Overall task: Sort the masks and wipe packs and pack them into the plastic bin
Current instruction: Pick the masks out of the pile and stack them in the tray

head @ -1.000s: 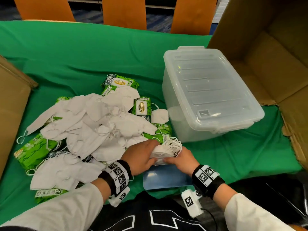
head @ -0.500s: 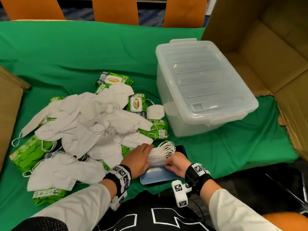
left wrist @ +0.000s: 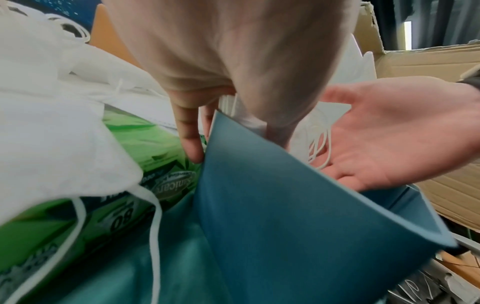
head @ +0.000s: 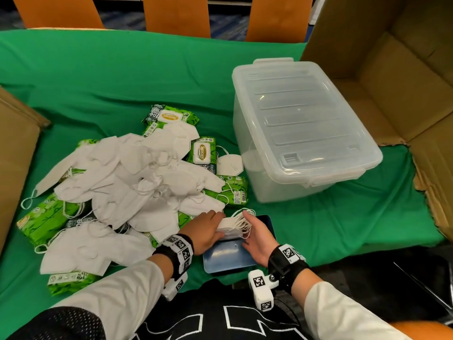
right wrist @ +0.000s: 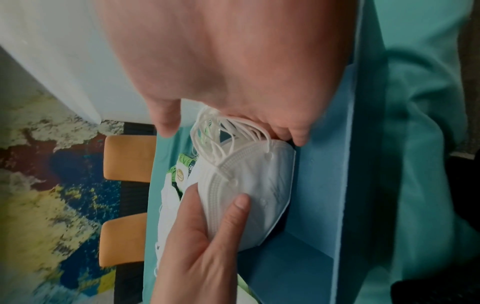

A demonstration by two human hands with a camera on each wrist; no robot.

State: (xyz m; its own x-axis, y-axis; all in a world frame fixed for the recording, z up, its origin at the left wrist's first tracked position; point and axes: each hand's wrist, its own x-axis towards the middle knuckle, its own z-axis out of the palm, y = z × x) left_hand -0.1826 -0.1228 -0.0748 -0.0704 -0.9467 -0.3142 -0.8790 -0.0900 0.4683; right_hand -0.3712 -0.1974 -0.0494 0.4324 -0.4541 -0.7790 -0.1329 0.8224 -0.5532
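Note:
A stack of folded white masks (head: pixel 230 228) stands on a blue board (head: pixel 228 256) at the table's near edge. My left hand (head: pixel 213 227) grips the stack from the left, thumb on its face (right wrist: pixel 241 205). My right hand (head: pixel 255 229) is open at the ear-loop side, palm facing the stack (left wrist: pixel 389 133) and fingertips touching the loops. A loose pile of white masks (head: pixel 137 187) covers several green wipe packs (head: pixel 202 153) to the left. The clear plastic bin (head: pixel 269 182) stands at the right with its lid (head: pixel 306 114) on.
The table wears a green cloth (head: pixel 122 77). An open cardboard box (head: pixel 404 82) rises at the right, and a cardboard flap (head: pixel 14 155) at the left. Orange chair backs (head: pixel 176 13) line the far edge. A single mask (head: pixel 230 164) lies against the bin.
My right hand has let go of the stack's loop end and opened flat beside it. The left hand keeps its grip, and the stack stays on the blue board.

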